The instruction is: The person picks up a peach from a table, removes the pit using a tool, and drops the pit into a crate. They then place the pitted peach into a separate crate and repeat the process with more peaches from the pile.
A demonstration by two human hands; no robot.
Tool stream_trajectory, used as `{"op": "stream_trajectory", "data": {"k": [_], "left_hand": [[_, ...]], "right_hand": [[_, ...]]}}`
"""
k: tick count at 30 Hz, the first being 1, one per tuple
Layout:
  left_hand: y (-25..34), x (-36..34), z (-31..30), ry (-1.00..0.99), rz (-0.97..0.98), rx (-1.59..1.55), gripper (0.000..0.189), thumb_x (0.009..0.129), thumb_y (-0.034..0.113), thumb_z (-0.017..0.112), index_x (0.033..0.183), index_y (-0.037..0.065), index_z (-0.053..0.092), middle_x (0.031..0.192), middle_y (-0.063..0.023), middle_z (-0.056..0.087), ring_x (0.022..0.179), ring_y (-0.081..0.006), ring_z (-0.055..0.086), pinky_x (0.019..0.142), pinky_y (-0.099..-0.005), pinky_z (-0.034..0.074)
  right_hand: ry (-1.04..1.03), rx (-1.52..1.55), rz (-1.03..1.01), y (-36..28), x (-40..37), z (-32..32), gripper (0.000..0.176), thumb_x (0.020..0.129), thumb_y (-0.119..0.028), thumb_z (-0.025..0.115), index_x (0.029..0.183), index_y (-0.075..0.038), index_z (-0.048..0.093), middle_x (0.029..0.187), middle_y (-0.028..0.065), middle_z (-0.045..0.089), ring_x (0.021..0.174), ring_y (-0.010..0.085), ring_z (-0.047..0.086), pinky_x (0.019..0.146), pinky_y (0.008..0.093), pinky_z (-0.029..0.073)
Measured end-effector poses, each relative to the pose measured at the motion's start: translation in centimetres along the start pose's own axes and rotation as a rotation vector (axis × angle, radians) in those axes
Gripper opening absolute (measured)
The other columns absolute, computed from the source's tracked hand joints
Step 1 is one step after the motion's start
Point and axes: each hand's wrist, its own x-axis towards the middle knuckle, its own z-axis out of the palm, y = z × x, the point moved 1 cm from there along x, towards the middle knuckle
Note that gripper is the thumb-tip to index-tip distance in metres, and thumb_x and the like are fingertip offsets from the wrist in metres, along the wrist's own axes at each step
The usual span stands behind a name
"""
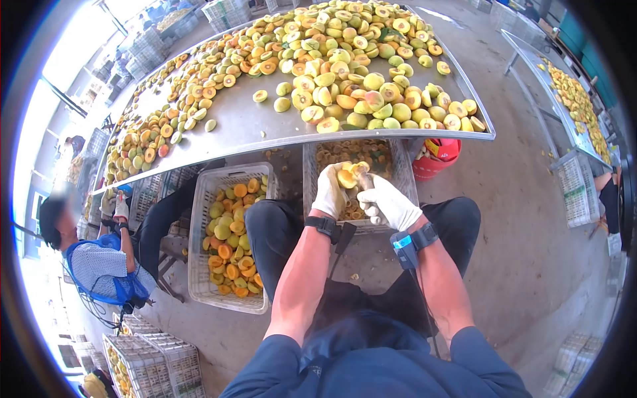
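Note:
My left hand (330,192), in a white glove, is closed around a yellow peach half (347,177). Opposite it, my gloved right hand (390,203) grips a small metal pitting tool (364,180) whose end meets the fruit; my fingers cover most of the tool. Both hands are above a white plastic crate (406,174) between my knees, which contains peach pits and scraps (355,154). To the left stands another white crate (199,249) filled with pitted peach halves (232,229).
A metal table (239,136) ahead bears a heap of peach halves (332,66), many with pits in them. Beneath its right edge is a red bucket (438,159). A co-worker (106,259) sits at left. Crates (156,365) stand behind; another fruit-laden table (541,83) is at right.

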Motion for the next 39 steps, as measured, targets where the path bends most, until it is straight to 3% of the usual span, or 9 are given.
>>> {"op": "stream_trajectory", "data": {"k": [3,6,13,16,19,26,30,34,39], "left_hand": [[0.3,-0.4,-0.8,0.170,0.000,0.012,0.022,0.093,0.020,0.047,0.109,0.008,0.057,0.107,-0.0116,0.061,0.095,-0.0265,0.059,0.080,-0.0442,0.053],[0.0,-0.7,-2.0,0.247,0.005,-0.001,0.018,0.092,0.020,0.055,0.108,0.011,0.056,0.108,-0.0087,0.057,0.101,-0.0257,0.055,0.081,-0.0447,0.053],[-0.7,-2.5,-3.9,0.355,-0.075,0.137,0.043,0.088,0.052,0.057,0.100,0.011,0.057,0.075,-0.0135,0.062,0.052,-0.0236,0.056,0.041,-0.0288,0.044],[-0.5,-3.8,-4.2,0.308,-0.185,0.080,0.047,0.089,0.056,0.051,0.098,0.010,0.058,0.078,-0.0138,0.064,0.053,-0.0228,0.056,0.041,-0.0273,0.042],[-0.8,-4.5,-4.8,0.283,-0.199,0.066,0.047,0.091,0.055,0.048,0.095,0.009,0.059,0.077,-0.0139,0.064,0.052,-0.0223,0.055,0.041,-0.0277,0.041],[-2.2,-4.9,-4.1,0.257,-0.025,-0.049,0.032,0.094,0.045,0.053,0.091,0.014,0.056,0.073,-0.0030,0.059,0.052,-0.0182,0.056,0.041,-0.0287,0.041],[-0.3,-7.9,-1.4,0.109,-0.017,0.114,0.040,0.094,0.048,0.051,0.088,0.010,0.064,0.071,-0.0063,0.066,0.053,-0.0163,0.059,0.044,-0.0259,0.043],[3.2,-12.6,1.4,0.042,0.112,0.183,0.041,0.097,0.045,0.051,0.095,0.006,0.065,0.076,-0.0075,0.067,0.058,-0.0144,0.061,0.045,-0.0249,0.044],[8.9,-20.2,1.4,0.053,0.674,0.565,0.036,0.098,0.026,0.048,0.108,-0.004,0.065,0.085,-0.0086,0.067,0.068,-0.0133,0.063,0.058,-0.0247,0.051]], "right_hand": [[0.355,-0.913,-0.190,-0.1,1.4,-1.0,0.079,0.079,-0.009,0.056,0.150,-0.002,0.022,0.091,0.0200,0.066,0.071,0.0294,0.067,0.058,0.0387,0.053],[0.407,-1.473,-0.353,0.7,3.1,-2.4,0.076,0.079,-0.011,0.049,0.150,0.000,0.022,0.099,0.0264,0.066,0.084,0.0374,0.067,0.074,0.0456,0.053],[0.453,-1.491,-0.282,0.6,4.6,-3.0,0.055,0.079,-0.012,0.047,0.133,0.000,0.049,0.101,0.0260,0.065,0.094,0.0419,0.063,0.084,0.0475,0.050],[0.378,-1.360,-0.434,0.9,6.1,-3.7,0.064,0.078,-0.007,0.049,0.141,-0.004,0.041,0.102,0.0281,0.065,0.098,0.0433,0.063,0.087,0.0470,0.049],[0.265,-1.120,-0.140,-1.8,4.7,-1.6,0.081,0.075,0.000,0.048,0.150,-0.012,0.021,0.099,0.0320,0.064,0.092,0.0465,0.064,0.081,0.0492,0.051],[0.478,-1.260,-0.290,0.6,7.9,-5.3,0.073,0.075,-0.004,0.048,0.146,-0.005,0.029,0.100,0.0333,0.063,0.095,0.0478,0.062,0.083,0.0515,0.050],[0.446,-1.485,-0.358,1.5,7.5,-5.9,0.072,0.076,-0.002,0.047,0.146,-0.015,0.036,0.100,0.0301,0.064,0.093,0.0467,0.063,0.082,0.0511,0.049],[0.361,-1.621,-0.166,1.8,6.8,-4.5,0.076,0.079,0.000,0.045,0.150,-0.021,0.031,0.111,0.0242,0.064,0.101,0.0444,0.061,0.087,0.0463,0.049],[0.463,-1.336,-0.312,3.0,7.4,-5.7,0.057,0.086,-0.010,0.052,0.142,-0.014,0.040,0.102,0.0295,0.064,0.094,0.0458,0.063,0.083,0.0484,0.051]]}}
